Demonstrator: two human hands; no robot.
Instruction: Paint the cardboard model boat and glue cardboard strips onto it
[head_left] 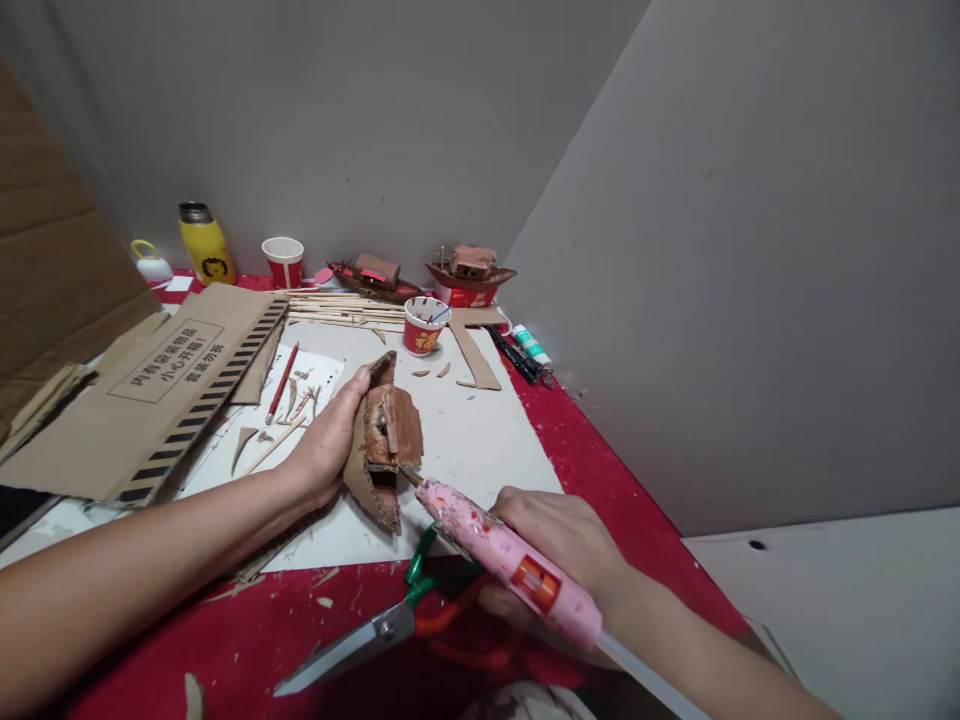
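A small cardboard model boat (405,425) with a brown cabin is tipped on its side in my left hand (334,440), whose fingers wrap round the hull. My right hand (559,535) is closed round a pink hot glue gun (487,550); a clear glue stick (649,680) sticks out of its back end. The gun's metal nozzle meets the boat, or nearly so, at the lower edge of the cabin. Below the gun lie large scissors (375,635) with green and orange handles, partly hidden by the gun and my right hand.
Printed cardboard (165,390) covers the left side. A red pencil (282,383) and scraps lie on white paper. Behind are wooden sticks (345,310), a red paper cup (425,330), two finished-looking model boats (472,268), a yellow bottle (206,245) and black pens (515,358). Grey walls (735,250) enclose the table.
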